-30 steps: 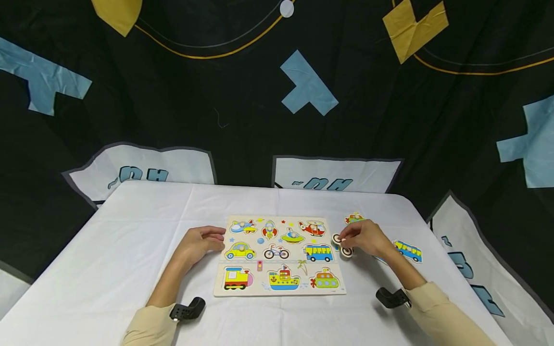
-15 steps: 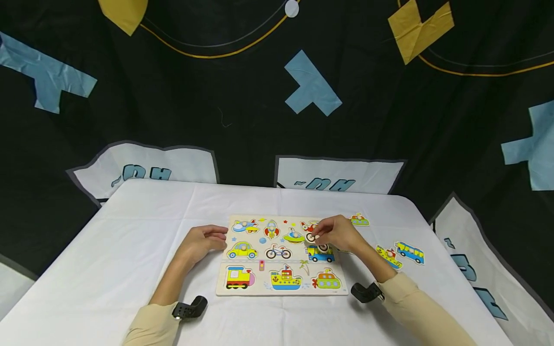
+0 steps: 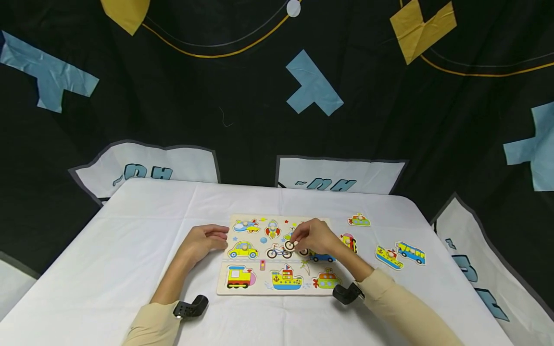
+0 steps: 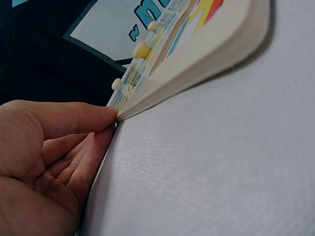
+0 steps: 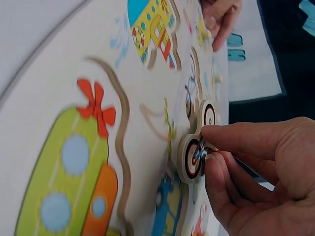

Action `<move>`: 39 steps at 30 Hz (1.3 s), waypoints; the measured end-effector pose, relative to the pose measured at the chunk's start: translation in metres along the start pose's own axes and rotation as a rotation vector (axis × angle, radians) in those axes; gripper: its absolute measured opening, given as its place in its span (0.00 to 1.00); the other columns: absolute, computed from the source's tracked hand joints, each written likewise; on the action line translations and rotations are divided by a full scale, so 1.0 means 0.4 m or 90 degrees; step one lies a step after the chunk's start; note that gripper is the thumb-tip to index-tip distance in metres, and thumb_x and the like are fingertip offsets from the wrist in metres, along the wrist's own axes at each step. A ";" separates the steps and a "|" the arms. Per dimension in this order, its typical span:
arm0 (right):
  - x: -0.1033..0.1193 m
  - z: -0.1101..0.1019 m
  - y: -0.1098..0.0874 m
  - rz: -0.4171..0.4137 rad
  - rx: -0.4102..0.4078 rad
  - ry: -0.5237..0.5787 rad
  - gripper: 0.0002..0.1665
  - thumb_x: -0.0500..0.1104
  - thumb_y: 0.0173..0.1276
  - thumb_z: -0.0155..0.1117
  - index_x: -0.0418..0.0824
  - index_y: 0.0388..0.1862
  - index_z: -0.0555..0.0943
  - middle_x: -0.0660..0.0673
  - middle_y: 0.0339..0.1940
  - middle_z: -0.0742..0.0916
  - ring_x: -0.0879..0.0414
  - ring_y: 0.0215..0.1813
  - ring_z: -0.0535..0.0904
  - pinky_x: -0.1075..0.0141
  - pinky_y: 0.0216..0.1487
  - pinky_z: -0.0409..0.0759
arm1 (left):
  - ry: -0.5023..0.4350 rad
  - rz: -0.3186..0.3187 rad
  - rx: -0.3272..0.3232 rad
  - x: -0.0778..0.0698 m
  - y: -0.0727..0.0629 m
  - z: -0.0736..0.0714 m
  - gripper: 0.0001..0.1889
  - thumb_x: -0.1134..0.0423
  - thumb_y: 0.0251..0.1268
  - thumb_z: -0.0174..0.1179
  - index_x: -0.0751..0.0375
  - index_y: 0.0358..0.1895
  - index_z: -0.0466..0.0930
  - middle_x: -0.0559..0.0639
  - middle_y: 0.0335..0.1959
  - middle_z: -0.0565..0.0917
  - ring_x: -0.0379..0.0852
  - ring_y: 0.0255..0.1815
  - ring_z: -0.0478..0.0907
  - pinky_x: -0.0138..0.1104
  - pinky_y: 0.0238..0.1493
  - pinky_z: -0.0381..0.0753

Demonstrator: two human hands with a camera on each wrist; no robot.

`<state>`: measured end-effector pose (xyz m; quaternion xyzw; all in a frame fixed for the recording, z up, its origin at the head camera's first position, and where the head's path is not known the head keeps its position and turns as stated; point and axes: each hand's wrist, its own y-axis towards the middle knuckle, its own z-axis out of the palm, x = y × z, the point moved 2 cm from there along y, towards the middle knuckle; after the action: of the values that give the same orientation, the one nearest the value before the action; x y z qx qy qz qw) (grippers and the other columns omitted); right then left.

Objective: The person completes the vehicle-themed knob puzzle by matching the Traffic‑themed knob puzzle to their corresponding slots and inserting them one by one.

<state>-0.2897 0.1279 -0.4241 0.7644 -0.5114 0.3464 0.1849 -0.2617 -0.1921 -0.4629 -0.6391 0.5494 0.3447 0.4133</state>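
Observation:
A wooden knob puzzle board [image 3: 222,288] with vehicle pictures lies flat on the table. My left hand [image 3: 201,244] holds the board's left edge, the thumb and a finger meeting at its rim in the left wrist view. Between thumb and fingertips, my right hand [image 3: 318,235] pinches a bicycle puzzle piece [image 5: 190,156]. The piece is tilted above the board, just right of the printed bicycle picture [image 3: 279,251]. My right hand partly hides the bus and helicopter spots. Airplane [image 3: 246,226], rocket [image 3: 272,229] and car [image 3: 243,249] pieces with knobs sit in the board.
Right of the board lie loose pieces: a submarine [image 3: 359,220], a train [image 3: 348,242] partly behind the right forearm, a ship [image 3: 389,257] and a bus [image 3: 411,253]. A white cloth [image 3: 130,269] covers the table. A black curtain [image 3: 251,120] hangs behind.
My right hand has moved left with the bicycle piece, from the board's right edge to over its middle right. The left hand stays at the left edge.

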 end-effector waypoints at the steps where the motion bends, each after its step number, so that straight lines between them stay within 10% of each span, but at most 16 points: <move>1: 0.004 0.006 0.002 -0.005 0.004 0.002 0.08 0.31 0.53 0.75 0.41 0.31 0.89 0.50 0.26 0.86 0.60 0.30 0.76 0.67 0.34 0.74 | -0.001 0.001 0.001 -0.001 -0.001 0.000 0.24 0.69 0.56 0.70 0.63 0.59 0.83 0.54 0.43 0.88 0.42 0.41 0.84 0.31 0.47 0.76; 39: 0.061 0.088 0.016 -0.030 0.060 0.044 0.08 0.30 0.55 0.73 0.42 0.32 0.90 0.52 0.24 0.84 0.60 0.30 0.76 0.68 0.34 0.73 | 0.008 -0.002 -0.002 -0.003 0.000 -0.002 0.23 0.68 0.57 0.70 0.62 0.59 0.83 0.52 0.43 0.89 0.42 0.42 0.83 0.32 0.46 0.76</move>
<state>-0.2779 0.0869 -0.4314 0.7716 -0.4695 0.3921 0.1743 -0.2619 -0.1924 -0.4616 -0.6426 0.5506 0.3409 0.4094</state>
